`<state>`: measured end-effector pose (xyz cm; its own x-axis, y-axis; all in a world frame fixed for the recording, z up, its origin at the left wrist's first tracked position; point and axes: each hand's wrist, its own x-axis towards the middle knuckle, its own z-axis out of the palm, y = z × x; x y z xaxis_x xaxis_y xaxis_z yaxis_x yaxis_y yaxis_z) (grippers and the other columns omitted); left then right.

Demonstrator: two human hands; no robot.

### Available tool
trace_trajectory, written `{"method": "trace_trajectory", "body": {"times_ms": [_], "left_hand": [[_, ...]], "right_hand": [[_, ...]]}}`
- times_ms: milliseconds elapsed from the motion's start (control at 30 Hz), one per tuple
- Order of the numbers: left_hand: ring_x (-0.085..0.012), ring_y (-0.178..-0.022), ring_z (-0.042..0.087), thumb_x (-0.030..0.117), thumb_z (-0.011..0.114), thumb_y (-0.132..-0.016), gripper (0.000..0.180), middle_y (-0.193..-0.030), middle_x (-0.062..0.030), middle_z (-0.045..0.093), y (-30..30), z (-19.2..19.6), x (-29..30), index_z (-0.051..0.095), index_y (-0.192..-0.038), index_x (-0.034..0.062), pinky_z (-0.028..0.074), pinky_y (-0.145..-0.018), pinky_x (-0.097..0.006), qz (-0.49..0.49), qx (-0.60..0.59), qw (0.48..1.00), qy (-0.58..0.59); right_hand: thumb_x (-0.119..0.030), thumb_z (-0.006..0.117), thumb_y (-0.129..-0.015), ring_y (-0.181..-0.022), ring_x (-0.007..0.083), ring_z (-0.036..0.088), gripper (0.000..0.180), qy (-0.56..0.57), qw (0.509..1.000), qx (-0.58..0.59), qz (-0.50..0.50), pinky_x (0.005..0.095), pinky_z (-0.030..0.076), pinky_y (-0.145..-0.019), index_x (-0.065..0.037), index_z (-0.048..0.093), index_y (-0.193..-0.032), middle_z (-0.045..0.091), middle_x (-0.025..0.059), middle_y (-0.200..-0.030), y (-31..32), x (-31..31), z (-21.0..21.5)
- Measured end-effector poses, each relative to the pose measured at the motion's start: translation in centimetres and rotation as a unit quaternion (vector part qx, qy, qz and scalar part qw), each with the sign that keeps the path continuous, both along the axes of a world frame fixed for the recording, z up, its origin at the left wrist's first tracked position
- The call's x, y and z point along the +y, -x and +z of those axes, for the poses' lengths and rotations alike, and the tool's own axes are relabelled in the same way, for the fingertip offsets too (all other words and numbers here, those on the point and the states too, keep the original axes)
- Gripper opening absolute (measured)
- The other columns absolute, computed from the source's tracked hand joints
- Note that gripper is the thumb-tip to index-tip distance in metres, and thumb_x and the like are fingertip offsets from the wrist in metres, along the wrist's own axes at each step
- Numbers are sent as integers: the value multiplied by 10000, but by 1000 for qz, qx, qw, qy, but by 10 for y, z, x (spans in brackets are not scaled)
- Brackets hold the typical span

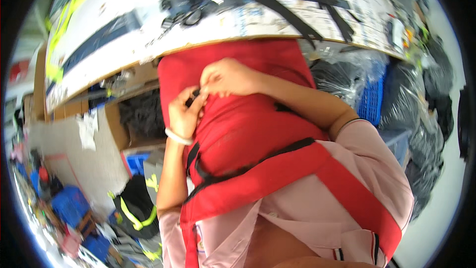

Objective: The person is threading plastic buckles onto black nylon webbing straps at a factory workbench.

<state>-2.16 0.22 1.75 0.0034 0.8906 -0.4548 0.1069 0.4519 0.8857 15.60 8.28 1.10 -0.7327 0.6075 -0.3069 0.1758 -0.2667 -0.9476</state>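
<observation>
My left hand [184, 114], with a white band at its wrist, is closed around a small black piece [191, 99]. Its kind is too small and blurred to tell. My right hand [229, 77] has its fingers curled, and its fingertips meet close beside that piece. Anything pinched in them is hidden. Both hands are held in front of the red apron [238, 119], just short of the worktable's near edge. Beyond them on the white worktable [144, 44] lie several black straps [285, 7] and dark buckles [191, 12].
Neon-yellow strips [72, 15] and a dark blue strip [101, 39] lie on the left of the table. Clear plastic bags [342, 74] and a blue basket [372, 97] stand at the right. Below the left side is an open cardboard box [115, 126] of dark material.
</observation>
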Motion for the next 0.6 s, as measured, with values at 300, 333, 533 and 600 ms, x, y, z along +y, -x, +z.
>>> {"method": "trace_trajectory", "body": {"times_ms": [300,333,533,600], "left_hand": [[-73,-497,475,231,539,-960,235,-678,-12,580,-14,-12,18,621,-939,12,366,-417,-199,-62,-132,989,6],[-74,-487,471,245,515,-972,254,-679,-19,574,-15,-11,19,615,-956,12,359,-404,-198,-31,-201,979,18],[-88,-477,481,275,469,-988,319,-731,-59,611,-14,-14,27,596,-1043,-13,352,-406,-205,-10,-194,981,27],[-91,-476,482,280,466,-989,326,-736,-60,608,-13,-18,27,584,-1068,-13,356,-407,-206,-7,-208,978,15]], "right_hand": [[-179,612,-852,-743,197,621,164,-371,907,-128,-154,303,481,-674,-28,641,-907,646,91,-819,-88,54,22],[-171,611,-850,-755,200,617,156,-448,847,-191,-212,303,480,-689,-35,651,-914,643,90,-848,-112,75,24],[-188,639,-826,-782,231,609,165,-450,766,-372,-269,325,484,-719,-53,669,-916,632,95,-881,-184,130,30],[-200,650,-819,-826,245,609,183,-424,782,-376,-258,333,483,-747,-58,669,-932,632,97,-899,-177,126,24]]}}
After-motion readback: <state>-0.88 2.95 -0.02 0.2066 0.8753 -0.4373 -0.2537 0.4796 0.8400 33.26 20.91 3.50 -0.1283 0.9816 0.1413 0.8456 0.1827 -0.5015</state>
